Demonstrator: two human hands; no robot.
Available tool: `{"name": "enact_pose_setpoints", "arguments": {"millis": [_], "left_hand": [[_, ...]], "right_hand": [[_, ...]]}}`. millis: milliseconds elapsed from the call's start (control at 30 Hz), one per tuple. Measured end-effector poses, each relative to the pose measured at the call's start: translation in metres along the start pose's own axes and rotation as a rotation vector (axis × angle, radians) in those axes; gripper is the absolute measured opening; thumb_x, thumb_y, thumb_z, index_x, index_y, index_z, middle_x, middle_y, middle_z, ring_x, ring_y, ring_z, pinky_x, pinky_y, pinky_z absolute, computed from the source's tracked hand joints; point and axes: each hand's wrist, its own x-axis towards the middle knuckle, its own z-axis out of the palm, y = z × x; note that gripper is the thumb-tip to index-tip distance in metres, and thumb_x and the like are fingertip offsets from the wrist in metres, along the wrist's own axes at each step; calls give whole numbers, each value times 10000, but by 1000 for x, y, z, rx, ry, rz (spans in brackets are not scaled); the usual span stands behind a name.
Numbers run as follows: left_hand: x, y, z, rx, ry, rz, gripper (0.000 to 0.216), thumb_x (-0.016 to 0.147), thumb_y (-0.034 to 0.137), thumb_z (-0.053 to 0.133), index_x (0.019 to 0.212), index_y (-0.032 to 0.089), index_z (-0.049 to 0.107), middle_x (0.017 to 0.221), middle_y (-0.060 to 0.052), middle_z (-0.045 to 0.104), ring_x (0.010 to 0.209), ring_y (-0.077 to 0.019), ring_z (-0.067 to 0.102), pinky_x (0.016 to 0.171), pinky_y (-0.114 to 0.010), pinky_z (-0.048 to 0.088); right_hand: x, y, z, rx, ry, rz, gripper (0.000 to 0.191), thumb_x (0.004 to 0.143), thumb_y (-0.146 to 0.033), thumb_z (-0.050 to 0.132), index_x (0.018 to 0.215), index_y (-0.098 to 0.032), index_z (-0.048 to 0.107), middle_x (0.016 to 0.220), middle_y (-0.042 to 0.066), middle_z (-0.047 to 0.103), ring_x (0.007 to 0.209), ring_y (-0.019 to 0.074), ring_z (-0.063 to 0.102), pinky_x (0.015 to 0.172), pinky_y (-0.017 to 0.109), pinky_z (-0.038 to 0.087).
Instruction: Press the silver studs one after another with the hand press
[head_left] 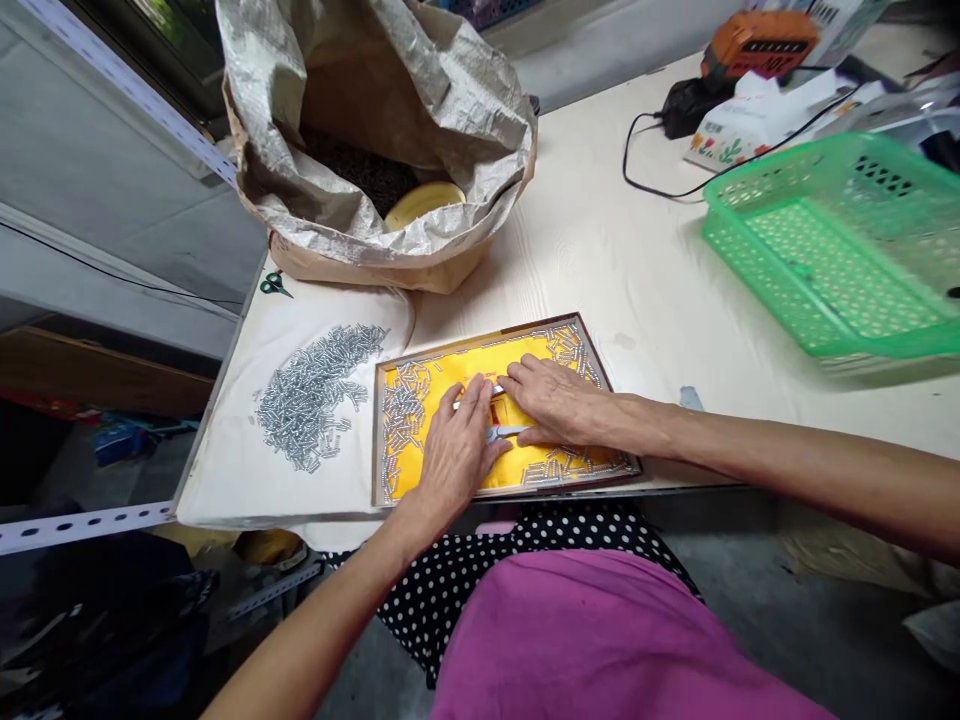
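Hundreds of small silver pins [401,420] crowd the sides of the yellow-lined tray [586,338], which sits at the near edge of the table [600,250]. The left hand [454,455] and right hand [559,400] lie palm down on the lining and meet over a small silver tool [508,432]; I cannot tell whether either one pinches it. The pins look light, stiff and smooth, so they would probably roll or scatter. They seem best pinched singly at mid-length, or swept with flat fingers. The tray's raised rim hems them in. A loose pile [315,390] lies on the white cloth [240,470] just to the left, and a paper sack [375,130] stands behind. The widest room for moving is between the tray and the green basket [825,250].
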Motion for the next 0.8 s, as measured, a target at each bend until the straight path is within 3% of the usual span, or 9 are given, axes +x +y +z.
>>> {"name": "enact_pose_setpoints", "arguments": {"millis": [100, 200, 333, 467, 667, 800], "left_hand": [[19, -5, 2, 32, -162, 114, 608, 963, 330, 545, 1489, 137, 310, 1376, -165, 545, 1197, -311, 499, 1036, -499, 462], [27, -7, 2, 65, -223, 138, 606, 969, 320, 517, 1486, 90, 301, 1349, -199, 527, 1173, -321, 497, 1011, -500, 461], [40, -10, 1, 53, -247, 155, 613, 952, 426, 554, 1433, 79, 397, 1358, -200, 521, 1169, -327, 477, 1018, -496, 442], [51, -13, 0, -7, -251, 113, 555, 918, 527, 593, 1291, 117, 557, 1141, -134, 621, 1068, -293, 509, 931, -440, 482], [44, -11, 3, -114, -178, 79, 350, 963, 453, 563, 1112, 148, 648, 996, -93, 647, 961, -251, 534, 823, -384, 493], [43, -10, 6, -127, -170, 101, 294, 987, 412, 532, 990, 154, 674, 926, -83, 659, 930, -241, 541, 804, -368, 492]], "right_hand": [[-3, 0, -2, -9, -15, 25, 563, 738, -463, 802, 1142, -115, 622, 1061, 139, 636, 949, 286, 532, 811, 391, 462], [-7, -2, -6, -46, -42, 66, 506, 790, -460, 760, 1124, -102, 631, 1071, 151, 640, 969, 296, 540, 825, 395, 459], [-10, -5, -11, -70, -49, 93, 500, 872, -497, 682, 1155, -89, 621, 1082, 158, 646, 979, 298, 545, 834, 398, 452], [-11, -2, -9, -80, -26, 131, 538, 883, -571, 649, 1114, -85, 638, 1064, 172, 646, 982, 308, 544, 823, 405, 440], [-16, 1, 7, 10, 28, 114, 268, 971, -377, 583, 1037, -126, 652, 991, 127, 651, 920, 253, 548, 780, 367, 436], [-16, 0, 17, 59, 45, 63, 193, 1007, -273, 501, 970, -157, 650, 902, 92, 650, 843, 222, 538, 752, 350, 427]]}}
